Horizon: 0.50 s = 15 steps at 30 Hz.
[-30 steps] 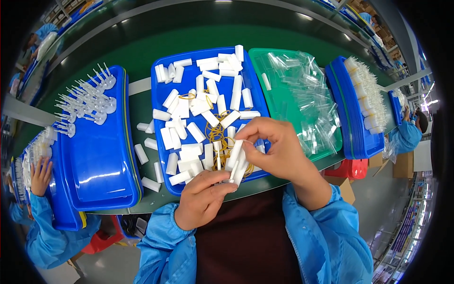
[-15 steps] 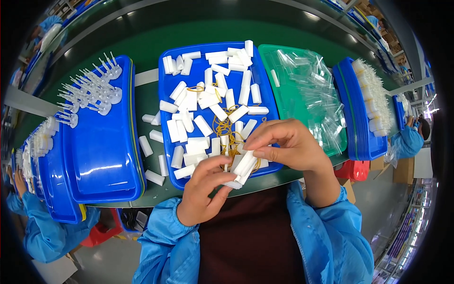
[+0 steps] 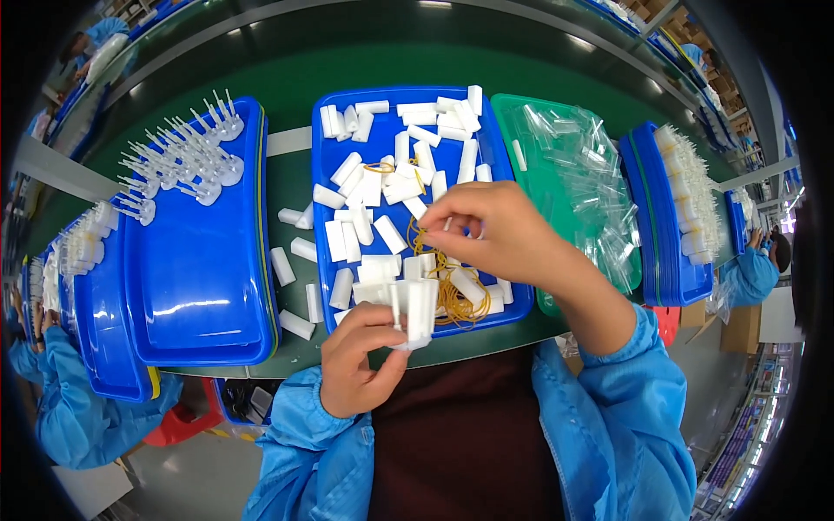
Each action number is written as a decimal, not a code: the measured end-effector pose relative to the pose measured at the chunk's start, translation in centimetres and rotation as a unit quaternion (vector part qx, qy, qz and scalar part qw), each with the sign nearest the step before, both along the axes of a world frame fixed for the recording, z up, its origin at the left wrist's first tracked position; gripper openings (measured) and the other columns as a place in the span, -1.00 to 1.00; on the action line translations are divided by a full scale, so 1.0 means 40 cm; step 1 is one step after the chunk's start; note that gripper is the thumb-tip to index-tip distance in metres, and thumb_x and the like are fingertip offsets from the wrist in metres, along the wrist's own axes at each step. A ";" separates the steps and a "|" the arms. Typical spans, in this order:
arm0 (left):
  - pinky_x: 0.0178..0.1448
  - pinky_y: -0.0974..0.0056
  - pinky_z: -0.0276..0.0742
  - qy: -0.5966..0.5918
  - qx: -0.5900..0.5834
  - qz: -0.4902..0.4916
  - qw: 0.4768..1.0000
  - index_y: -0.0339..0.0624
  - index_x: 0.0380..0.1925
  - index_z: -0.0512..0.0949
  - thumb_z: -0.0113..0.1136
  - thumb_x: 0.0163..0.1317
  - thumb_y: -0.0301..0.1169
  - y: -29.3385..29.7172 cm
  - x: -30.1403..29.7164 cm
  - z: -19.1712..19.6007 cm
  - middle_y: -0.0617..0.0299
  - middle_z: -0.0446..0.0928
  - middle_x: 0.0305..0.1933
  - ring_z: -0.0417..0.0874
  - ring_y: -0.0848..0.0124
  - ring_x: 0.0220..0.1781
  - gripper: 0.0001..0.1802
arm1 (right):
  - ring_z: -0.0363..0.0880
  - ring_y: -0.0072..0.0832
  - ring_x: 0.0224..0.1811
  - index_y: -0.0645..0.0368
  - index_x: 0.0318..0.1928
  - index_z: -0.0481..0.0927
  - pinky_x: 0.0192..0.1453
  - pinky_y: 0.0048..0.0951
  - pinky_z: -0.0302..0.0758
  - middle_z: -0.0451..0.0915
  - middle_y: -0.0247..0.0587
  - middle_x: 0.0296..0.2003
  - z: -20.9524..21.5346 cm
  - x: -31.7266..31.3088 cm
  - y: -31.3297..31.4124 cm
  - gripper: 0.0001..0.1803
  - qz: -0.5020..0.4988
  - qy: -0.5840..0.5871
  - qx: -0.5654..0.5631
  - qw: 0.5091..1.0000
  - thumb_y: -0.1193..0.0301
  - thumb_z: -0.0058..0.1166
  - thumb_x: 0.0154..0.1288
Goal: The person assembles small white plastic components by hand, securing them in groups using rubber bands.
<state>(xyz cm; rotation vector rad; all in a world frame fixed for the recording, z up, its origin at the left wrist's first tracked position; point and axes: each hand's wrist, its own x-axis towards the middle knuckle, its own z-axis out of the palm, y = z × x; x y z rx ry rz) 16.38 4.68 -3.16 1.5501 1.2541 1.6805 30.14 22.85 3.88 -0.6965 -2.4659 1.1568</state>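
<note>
Several white blocks [image 3: 415, 313] are gripped as a bundle in the left hand [image 3: 360, 360], whose fingers are closed around them at the near edge of the middle blue tray [image 3: 323, 174]; the bundle is held upright, just over the tray's front rim. A yellow rubber band [image 3: 423, 240] is pinched between the fingertips of the right hand [image 3: 499, 230], which is closed on it and raised above the tray; the two hands are held apart, the right one higher and further out. More yellow bands [image 3: 456, 300] are heaped on the tray floor beside the bundle, partly hidden by the right wrist; loose white blocks [image 3: 382, 187] are scattered over the rest of the tray, and the view of its right part is blocked by the right hand. A few stray blocks [image 3: 291, 260] are lain on the green belt [image 3: 287, 165] between this tray and a stack of blue trays [image 3: 195, 286] on the left; white pronged parts [image 3: 178, 161] are lined up on the far side of that stack. A green tray [image 3: 539, 108] piled with clear bags [image 3: 591, 187] is set just right of the middle tray; beyond it another blue tray [image 3: 638, 208] is loaded with white parts [image 3: 691, 195]. Blue sleeves of other workers [image 3: 69, 417] are seen at the left and right edges.
</note>
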 end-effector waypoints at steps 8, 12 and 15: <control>-0.24 0.32 0.39 -0.015 0.054 0.093 0.994 -0.25 -0.30 0.49 0.20 -0.13 -0.76 -0.013 -0.001 -0.008 0.07 0.49 -0.28 0.48 0.26 -0.30 -0.67 | 0.63 -0.12 -0.41 0.27 -0.30 0.50 -0.36 -0.23 0.55 0.61 0.01 -0.46 -0.097 -0.149 -0.019 -0.70 0.044 -0.213 0.226 0.950 0.37 0.27 0.02; -0.25 0.29 0.38 -0.007 0.052 0.114 0.992 -0.25 -0.29 0.49 0.22 -0.15 -0.75 -0.015 -0.005 -0.016 0.08 0.48 -0.30 0.45 0.27 -0.31 -0.65 | 0.64 -0.09 -0.39 0.28 -0.17 0.43 -0.36 -0.19 0.57 0.60 0.05 -0.48 -0.096 -0.158 -0.020 -0.62 0.049 -0.243 0.224 0.943 0.45 0.23 -0.01; -0.24 0.27 0.38 -0.004 0.052 0.127 0.990 -0.25 -0.32 0.51 0.24 -0.18 -0.74 -0.009 -0.002 -0.016 0.09 0.48 -0.32 0.45 0.24 -0.31 -0.66 | 0.64 -0.10 -0.38 0.28 -0.16 0.43 -0.37 -0.20 0.57 0.60 0.04 -0.47 -0.089 -0.154 -0.023 -0.63 0.062 -0.246 0.239 0.937 0.49 0.20 -0.02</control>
